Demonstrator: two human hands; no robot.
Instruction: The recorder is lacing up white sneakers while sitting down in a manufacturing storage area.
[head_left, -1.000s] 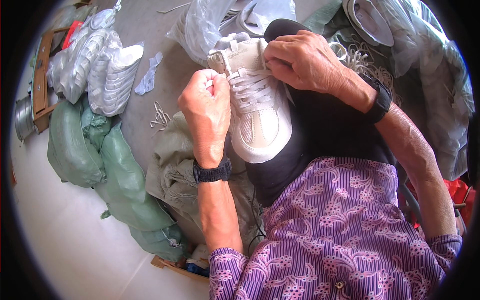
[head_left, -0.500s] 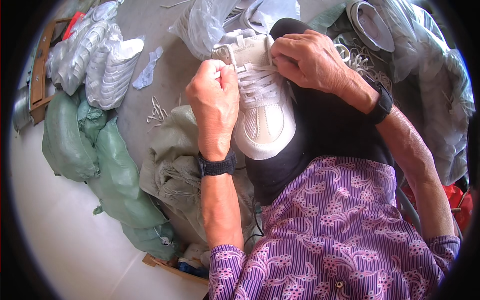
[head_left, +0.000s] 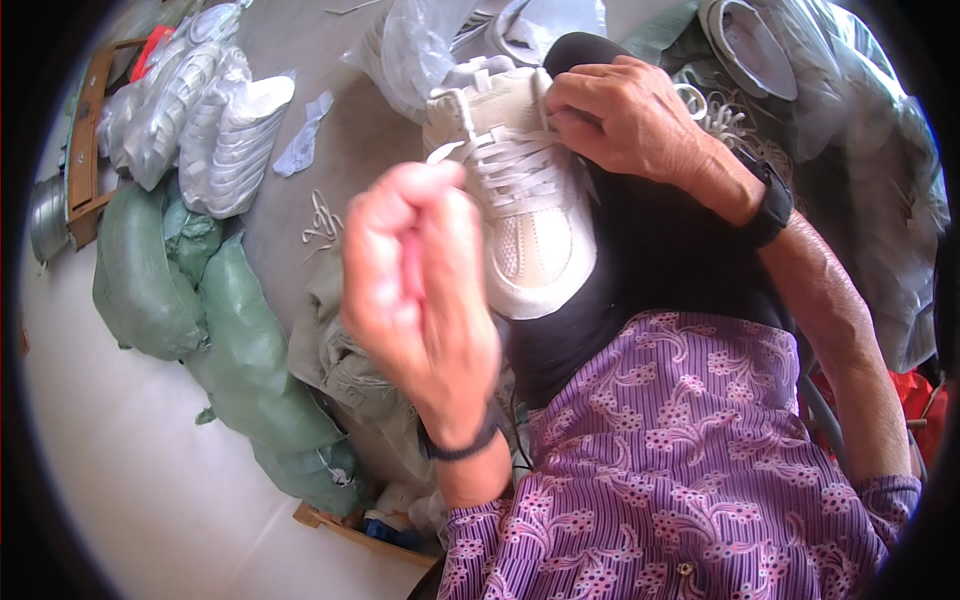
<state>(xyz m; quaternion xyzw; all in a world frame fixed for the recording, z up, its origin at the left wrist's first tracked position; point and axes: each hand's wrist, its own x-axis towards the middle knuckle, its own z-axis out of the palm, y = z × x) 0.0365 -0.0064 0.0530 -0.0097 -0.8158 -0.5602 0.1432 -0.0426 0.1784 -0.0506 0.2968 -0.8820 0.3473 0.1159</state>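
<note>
A white lace-up sneaker (head_left: 540,245) rests on my dark-clad thigh, its toe toward me and its tongue away from me. White shoelace (head_left: 515,165) crosses its front in several rows. My left hand (head_left: 420,270), smeared by motion, is closed in front of the shoe's left side. A loose stretch of lace runs from the upper left eyelets to its fingertips. At the upper right edge of the sneaker, my right hand (head_left: 625,125) is closed with curled fingers gripping that edge. Its fingertips are partly hidden, so I cannot tell whether lace is in them too.
Stacked white soles (head_left: 230,145) in clear plastic lie at the far left, above green sacks (head_left: 250,350). Loose laces (head_left: 725,115) are bunched beyond my right wrist. More pale shoe parts (head_left: 745,45) and plastic bags (head_left: 410,55) lie at the far side.
My left hand has drawn back from the shoe's upper left eyelets toward me and slightly left, pulling lace out. My right hand stays at the shoe's edge.
</note>
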